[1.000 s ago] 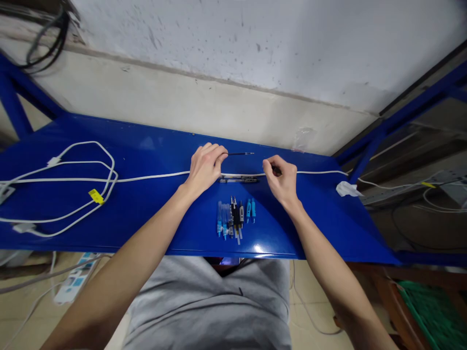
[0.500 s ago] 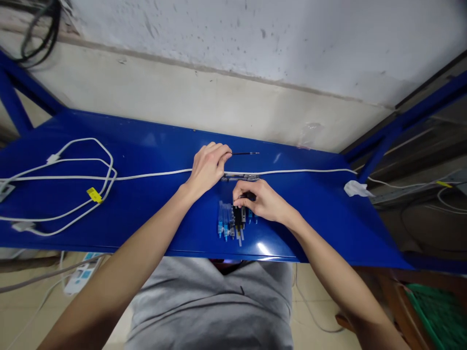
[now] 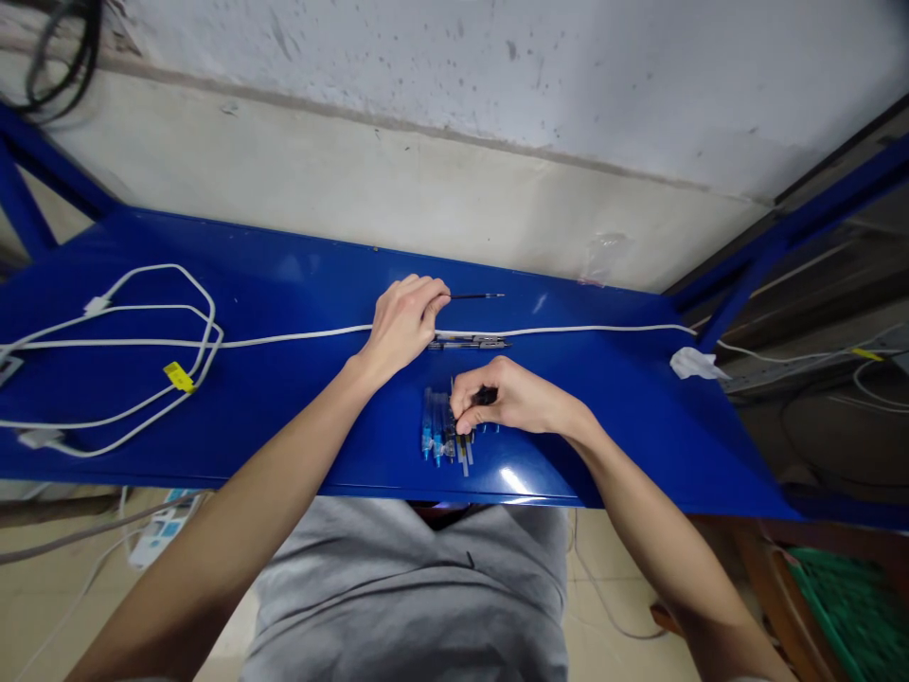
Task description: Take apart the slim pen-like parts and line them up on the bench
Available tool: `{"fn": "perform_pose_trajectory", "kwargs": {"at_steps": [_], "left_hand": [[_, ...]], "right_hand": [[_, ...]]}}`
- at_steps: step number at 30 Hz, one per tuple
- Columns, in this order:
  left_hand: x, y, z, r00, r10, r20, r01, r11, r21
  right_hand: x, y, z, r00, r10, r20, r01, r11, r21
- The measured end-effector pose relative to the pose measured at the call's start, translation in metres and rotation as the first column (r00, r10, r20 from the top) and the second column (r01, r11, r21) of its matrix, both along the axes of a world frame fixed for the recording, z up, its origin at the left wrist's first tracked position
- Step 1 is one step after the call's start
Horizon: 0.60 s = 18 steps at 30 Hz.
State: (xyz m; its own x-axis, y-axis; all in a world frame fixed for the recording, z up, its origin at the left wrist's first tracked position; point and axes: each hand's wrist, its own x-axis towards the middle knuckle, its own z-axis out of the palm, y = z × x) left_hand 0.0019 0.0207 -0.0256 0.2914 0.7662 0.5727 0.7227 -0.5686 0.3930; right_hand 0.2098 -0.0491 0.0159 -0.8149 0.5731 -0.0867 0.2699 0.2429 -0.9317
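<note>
My left hand is closed in a pinch on a thin dark pen refill, whose clear tip points right. Just below it on the blue shelf lie assembled-looking pens, side by side. My right hand is closed over a group of pen parts, with a small black pen part showing in its curled fingers. Its thumb and fingertips touch down among the parts. Left of them are clear barrels with blue ends; refills with pale ends stick out below. My hand hides the rest of the group.
A white cable crosses the blue shelf behind the pens. Its loops, with a yellow tag, lie at the left. Crumpled white tissue sits at the right edge. A wall stands behind.
My right hand has moved slightly down toward the front edge, over the pen parts, with the black piece still in it. The left hand keeps its pinch on the refill.
</note>
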Motion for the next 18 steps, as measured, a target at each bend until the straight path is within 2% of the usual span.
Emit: {"fn": "perform_pose_trajectory", "kwargs": {"at_steps": [9,14,18], "left_hand": [[0.0023,-0.0065,0.0053,0.998,0.036,0.049,-0.032,0.997,-0.076],[0.0009,-0.0048,0.0043,0.997,0.063,0.043,-0.058,0.991,-0.12],[0.0,-0.0029,0.0033,0.998,0.068,0.002,-0.067,0.987,-0.144]], "right_hand": [[0.0007,0.0003,0.0,0.997,0.061,0.054,-0.063,0.998,0.02],[-0.0018,-0.0016,-0.0033,0.994,0.096,0.052,-0.104,0.979,0.175],[-0.0037,-0.0024,-0.0074,0.992,0.095,0.08,-0.111,0.969,0.22]]}}
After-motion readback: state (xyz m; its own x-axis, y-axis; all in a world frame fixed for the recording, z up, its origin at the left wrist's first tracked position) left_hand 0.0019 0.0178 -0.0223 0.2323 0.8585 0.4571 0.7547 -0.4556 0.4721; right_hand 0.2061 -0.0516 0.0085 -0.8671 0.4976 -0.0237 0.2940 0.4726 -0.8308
